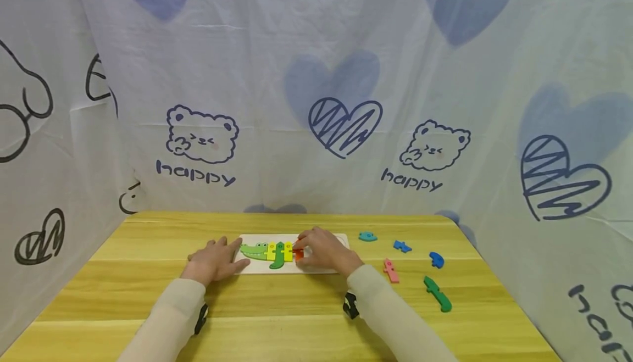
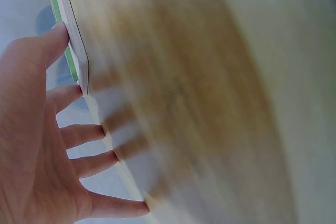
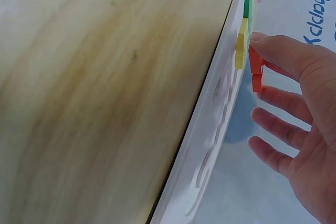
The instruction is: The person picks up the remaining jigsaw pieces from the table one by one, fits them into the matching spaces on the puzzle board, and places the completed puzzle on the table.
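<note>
Though part-open, R hand [image 1: 323, 249] w/ pinch on red pc [image 3: 255, 61]

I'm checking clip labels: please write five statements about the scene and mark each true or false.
The right hand pinches a flat red-orange puzzle piece. True.
The left hand grips a puzzle piece. False: that hand touches the left end of the rectangular white puzzle board.
The light-green crocodile-head puzzle piece lies on the board. True.
The flat pink puzzle piece lies left of the board. False: it lies to the right, on the wood-grain table.
Three puzzle pieces lie loose on the table. False: five do.
</note>
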A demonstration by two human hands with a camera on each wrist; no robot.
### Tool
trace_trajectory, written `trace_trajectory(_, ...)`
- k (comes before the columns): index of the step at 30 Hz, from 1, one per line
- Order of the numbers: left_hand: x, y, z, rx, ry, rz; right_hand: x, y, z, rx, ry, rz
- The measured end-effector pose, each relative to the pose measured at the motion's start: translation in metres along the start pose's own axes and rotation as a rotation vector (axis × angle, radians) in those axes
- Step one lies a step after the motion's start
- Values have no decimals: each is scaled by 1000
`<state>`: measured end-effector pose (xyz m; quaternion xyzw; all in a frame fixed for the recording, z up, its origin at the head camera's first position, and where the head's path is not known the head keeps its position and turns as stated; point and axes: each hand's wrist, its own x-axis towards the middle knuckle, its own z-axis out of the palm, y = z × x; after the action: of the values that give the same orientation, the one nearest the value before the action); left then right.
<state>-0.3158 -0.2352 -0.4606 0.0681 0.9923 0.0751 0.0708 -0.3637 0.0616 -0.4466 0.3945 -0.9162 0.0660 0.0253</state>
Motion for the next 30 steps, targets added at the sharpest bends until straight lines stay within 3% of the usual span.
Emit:
trace_trajectory(18, 3, -1, 2, 1, -1, -5, 7, -4, 1, 47, -20, 40)
trace_trajectory(30, 1, -1, 1, 2, -7, -6, 7, 0, 7, 20, -21, 26)
